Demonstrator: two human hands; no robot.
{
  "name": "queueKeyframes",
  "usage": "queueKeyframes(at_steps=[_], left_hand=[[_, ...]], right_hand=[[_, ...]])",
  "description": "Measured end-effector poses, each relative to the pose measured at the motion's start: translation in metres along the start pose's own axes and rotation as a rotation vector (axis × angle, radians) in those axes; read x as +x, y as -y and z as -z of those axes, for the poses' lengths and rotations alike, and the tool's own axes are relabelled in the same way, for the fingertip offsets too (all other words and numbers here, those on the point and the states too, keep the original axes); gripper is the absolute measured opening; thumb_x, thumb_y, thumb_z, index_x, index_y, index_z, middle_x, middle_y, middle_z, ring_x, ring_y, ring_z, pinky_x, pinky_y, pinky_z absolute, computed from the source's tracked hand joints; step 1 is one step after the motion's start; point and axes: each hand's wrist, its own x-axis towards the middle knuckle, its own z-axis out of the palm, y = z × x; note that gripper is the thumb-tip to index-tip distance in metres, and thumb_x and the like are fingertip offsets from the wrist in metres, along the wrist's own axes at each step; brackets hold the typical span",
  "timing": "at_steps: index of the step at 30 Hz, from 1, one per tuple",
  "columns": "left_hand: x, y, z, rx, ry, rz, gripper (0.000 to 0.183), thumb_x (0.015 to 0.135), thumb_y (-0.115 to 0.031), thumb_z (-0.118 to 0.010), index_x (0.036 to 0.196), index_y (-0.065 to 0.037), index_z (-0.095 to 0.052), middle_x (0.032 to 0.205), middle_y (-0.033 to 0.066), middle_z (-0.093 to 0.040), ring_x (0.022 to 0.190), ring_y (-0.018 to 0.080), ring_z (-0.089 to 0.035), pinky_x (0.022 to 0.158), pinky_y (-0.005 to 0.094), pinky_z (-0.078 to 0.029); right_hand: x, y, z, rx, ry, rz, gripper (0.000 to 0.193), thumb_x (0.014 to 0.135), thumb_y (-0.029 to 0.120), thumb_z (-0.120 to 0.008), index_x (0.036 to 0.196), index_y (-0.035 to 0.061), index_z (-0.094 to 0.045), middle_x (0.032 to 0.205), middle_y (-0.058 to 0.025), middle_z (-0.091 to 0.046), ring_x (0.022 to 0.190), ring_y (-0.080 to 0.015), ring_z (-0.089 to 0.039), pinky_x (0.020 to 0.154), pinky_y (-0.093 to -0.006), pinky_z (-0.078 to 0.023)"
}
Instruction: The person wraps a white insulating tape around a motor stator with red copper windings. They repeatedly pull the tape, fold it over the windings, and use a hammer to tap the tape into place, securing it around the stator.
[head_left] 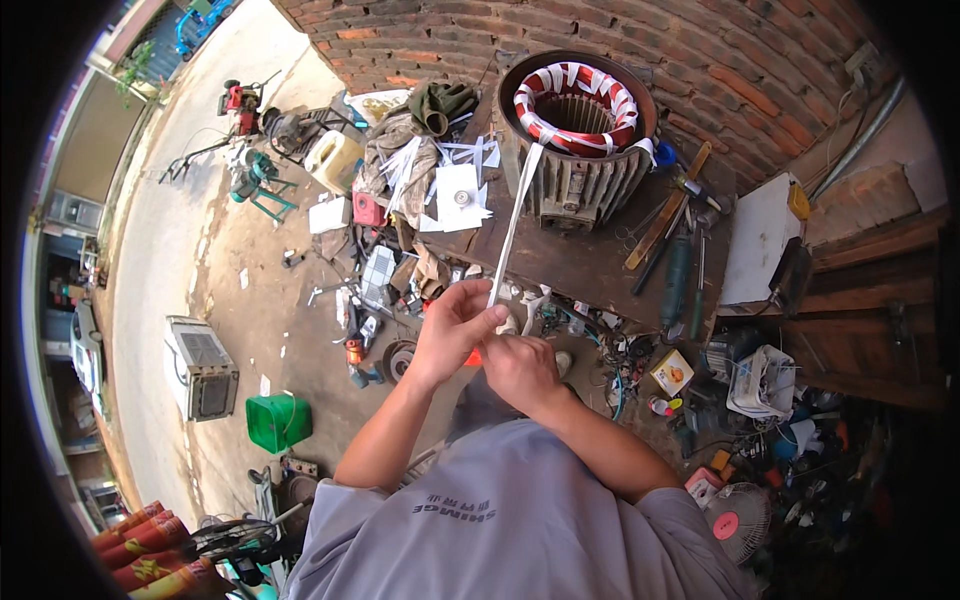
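Observation:
A finned metal motor housing [600, 190] stands upright on a dark workbench [480, 245]. In its round opening sits a ring of red-brown windings [625, 115], bound with white strips. From the ring's near left side a narrow white tape [516, 225] runs taut toward me, over the bench's near edge. My left hand [450, 335] pinches this tape between thumb and fingers. Right beside it, my right hand [523, 372] is closed in a fist against the left thumb; whatever its fingers hold is hidden. A small orange-red thing [473, 357] shows just below my hands.
Pliers, a wooden stick [670, 205] and a hammer [697, 192] lie right of the housing. Cut white paper [460, 195] and cloth [440, 107] cover the bench's left end. Tools and parts litter the floor, with a green bucket [279, 422] at left. A brick wall [690, 55] rises behind.

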Motion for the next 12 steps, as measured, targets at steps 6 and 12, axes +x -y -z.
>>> queueKeyframes(at_steps=[6, 12], left_hand=[[0.004, 0.012, -0.012, 0.131, -0.097, -0.086, 0.023, 0.104, -0.018, -0.064, 0.11, 0.004, -0.065, 0.097, 0.009, -0.075, 0.084, 0.0107, -0.068, 0.074, 0.0255, -0.055], [0.003, 0.011, -0.005, -0.123, 0.04, -0.179, 0.024, 0.108, -0.02, -0.057, 0.109, 0.002, -0.067, 0.102, 0.0116, -0.076, 0.087, 0.0112, -0.068, 0.08, 0.0258, -0.055]], right_hand=[[-0.011, -0.004, 0.04, 0.196, 0.129, 0.048, 0.014, 0.089, 0.017, -0.073, 0.091, 0.0033, -0.072, 0.078, -0.0139, -0.07, 0.07, -0.0328, -0.07, 0.066, -0.0433, -0.056], [0.053, -0.028, 0.04, 0.922, -0.121, -0.461, 0.051, 0.099, 0.021, -0.071, 0.14, -0.0043, -0.052, 0.121, -0.0208, -0.071, 0.089, -0.0366, -0.075, 0.079, -0.0373, -0.062]])
